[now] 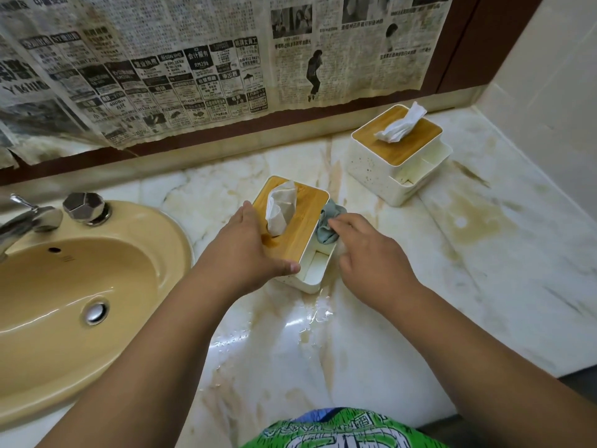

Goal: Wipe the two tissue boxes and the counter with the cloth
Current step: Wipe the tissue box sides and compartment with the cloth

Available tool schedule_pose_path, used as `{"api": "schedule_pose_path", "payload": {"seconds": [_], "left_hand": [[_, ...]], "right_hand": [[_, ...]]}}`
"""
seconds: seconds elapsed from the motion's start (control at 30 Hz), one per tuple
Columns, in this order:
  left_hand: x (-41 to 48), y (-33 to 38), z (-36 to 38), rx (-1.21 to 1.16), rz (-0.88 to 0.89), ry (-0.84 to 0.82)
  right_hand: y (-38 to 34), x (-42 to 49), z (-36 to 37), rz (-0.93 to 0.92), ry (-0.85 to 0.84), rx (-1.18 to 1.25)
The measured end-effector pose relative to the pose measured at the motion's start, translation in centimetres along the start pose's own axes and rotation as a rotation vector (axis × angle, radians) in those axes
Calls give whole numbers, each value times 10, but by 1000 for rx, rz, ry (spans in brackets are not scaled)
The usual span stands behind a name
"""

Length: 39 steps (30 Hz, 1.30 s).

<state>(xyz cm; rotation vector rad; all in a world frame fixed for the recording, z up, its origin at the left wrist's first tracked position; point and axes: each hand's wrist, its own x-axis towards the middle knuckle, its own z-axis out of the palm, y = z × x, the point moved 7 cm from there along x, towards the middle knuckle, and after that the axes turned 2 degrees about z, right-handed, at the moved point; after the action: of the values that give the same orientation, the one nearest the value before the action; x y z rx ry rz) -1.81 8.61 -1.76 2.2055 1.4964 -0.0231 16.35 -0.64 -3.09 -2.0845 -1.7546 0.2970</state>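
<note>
A white tissue box with a wooden lid (pixel 303 221) stands on the marble counter (pixel 371 334) just right of the sink, a tissue sticking up from its slot. My left hand (pixel 245 250) grips its left side, thumb hooked over the near edge. My right hand (pixel 371 253) pinches a grey-green cloth (pixel 328 226) against the box's right side, inside its open side compartment. A second tissue box (pixel 392 147) of the same kind stands farther back right, untouched.
A beige sink (pixel 80 302) with a chrome tap (pixel 29 221) and knob fills the left. Newspaper (pixel 193 66) covers the back wall. The counter carries brown stains (pixel 468 221) at the right and a wet patch (pixel 307 328) near the front. A tiled wall bounds the right.
</note>
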Motion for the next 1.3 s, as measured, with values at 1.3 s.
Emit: {"api": "schedule_pose_path", "payload": {"seconds": [1.3], "left_hand": [[-25, 5, -2, -162, -98, 148]], "right_hand": [[9, 71, -19, -118, -310, -92]]}}
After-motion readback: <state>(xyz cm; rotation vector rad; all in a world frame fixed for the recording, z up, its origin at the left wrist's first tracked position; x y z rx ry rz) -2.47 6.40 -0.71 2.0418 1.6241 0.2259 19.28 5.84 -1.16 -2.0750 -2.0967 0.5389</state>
